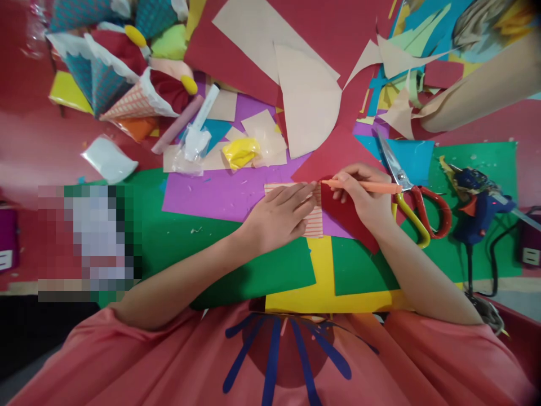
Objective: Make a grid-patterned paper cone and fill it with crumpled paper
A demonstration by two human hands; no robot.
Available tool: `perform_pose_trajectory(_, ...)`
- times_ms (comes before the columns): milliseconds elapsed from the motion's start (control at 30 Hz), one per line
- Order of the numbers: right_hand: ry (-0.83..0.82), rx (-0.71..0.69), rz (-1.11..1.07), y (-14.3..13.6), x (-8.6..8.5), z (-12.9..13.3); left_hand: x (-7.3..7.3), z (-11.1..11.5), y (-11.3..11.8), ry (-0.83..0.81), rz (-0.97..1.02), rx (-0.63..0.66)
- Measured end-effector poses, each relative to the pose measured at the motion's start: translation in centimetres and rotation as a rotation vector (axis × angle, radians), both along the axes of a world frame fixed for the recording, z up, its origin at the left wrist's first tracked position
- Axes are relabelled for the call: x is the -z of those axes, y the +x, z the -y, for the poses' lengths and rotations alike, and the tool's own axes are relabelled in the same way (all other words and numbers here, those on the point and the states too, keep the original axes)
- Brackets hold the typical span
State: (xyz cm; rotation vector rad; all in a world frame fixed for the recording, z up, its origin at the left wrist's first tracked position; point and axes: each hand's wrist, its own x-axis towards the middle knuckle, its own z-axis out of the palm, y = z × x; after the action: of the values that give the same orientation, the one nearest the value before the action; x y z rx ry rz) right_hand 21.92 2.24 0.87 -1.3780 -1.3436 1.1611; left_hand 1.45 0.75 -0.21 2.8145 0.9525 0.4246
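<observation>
My left hand (pixel 281 217) lies flat, fingers stretched out, on a light piece of paper (pixel 314 223) marked with orange stripes. Fingers of my right hand (pixel 363 194) are closed round an orange marker (pixel 374 186). Its tip meets the upper right edge of the striped paper, close to my left fingertips. Beneath the paper lie purple sheets (pixel 198 192) and a red sheet (pixel 342 217). Just right of my right hand rest scissors (pixel 416 217) with a red and yellow handle, blades pointing up and away.
Paper cones (pixel 99 79) with white scalloped rims stand at the back left. A blue glue gun (pixel 479 217) with a cord lies at the right. Beige paper cutouts (pixel 310 104), a yellow packet (pixel 240 152) and a beige paper roll (pixel 486 84) are beyond my hands. Green sheets (pixel 253 270) lie in front.
</observation>
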Motion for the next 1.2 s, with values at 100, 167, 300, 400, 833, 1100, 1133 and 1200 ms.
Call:
perform_pose_trajectory(100,0.019,-0.009,0.071,0.01,0.16,0.01,0.12,0.03,0.05,-0.022,-0.013,-0.010)
perform_pose_trajectory(167,0.033,-0.010,0.110,0.08,0.30,0.02,0.16,0.00,0.09,-0.048,-0.019,-0.013)
perform_pose_trajectory(300,0.047,-0.016,0.150,0.16,0.45,0.03,0.16,-0.09,0.09,-0.063,-0.021,-0.014)
perform_pose_trajectory(400,0.045,-0.028,0.169,0.16,0.38,0.03,0.15,-0.10,0.10,-0.050,-0.020,-0.015)
perform_pose_trajectory(833,0.025,-0.077,0.181,0.15,0.03,-0.25,0.16,-0.13,0.10,0.002,-0.001,-0.013)
perform_pose_trajectory(1100,0.060,-0.049,0.199,0.06,0.10,-0.10,0.23,-0.07,0.01,-0.014,0.000,-0.018)
perform_pose_trajectory(1133,0.061,-0.054,0.206,0.07,0.09,-0.11,0.22,-0.08,0.00,-0.026,-0.002,-0.017)
perform_pose_trajectory(1200,0.059,-0.058,0.212,0.08,0.07,-0.15,0.17,-0.09,-0.01,-0.046,-0.009,-0.014)
